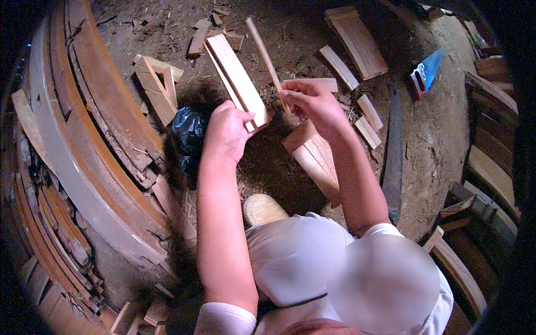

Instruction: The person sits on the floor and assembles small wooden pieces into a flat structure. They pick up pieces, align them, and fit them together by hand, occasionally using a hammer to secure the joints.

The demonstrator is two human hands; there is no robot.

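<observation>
My left hand (pixel 228 131) is closed on the near end of a pale wooden board (pixel 240 84), its thumb lying on top. A dark lengthwise gap along the board suggests two strips side by side, and the far end points away from me. Between thumb and fingers, my right hand (pixel 314 105) pinches a thin wooden stick (pixel 261 50) by its near end. The stick slants up and to the left, apart from the board. Below the right hand, a wider wooden piece (pixel 314 159) lies on the ground, partly covered by my forearm.
A black plastic bag (pixel 188 127) and a triangular wooden frame (pixel 156 86) lie left of my hands. Long rusty beams (pixel 106 134) curve along the left. Wood offcuts (pixel 339 67), a thick board (pixel 357 42) and a blue-bladed handsaw (pixel 427 72) lie right. Timber (pixel 491 178) stands far right.
</observation>
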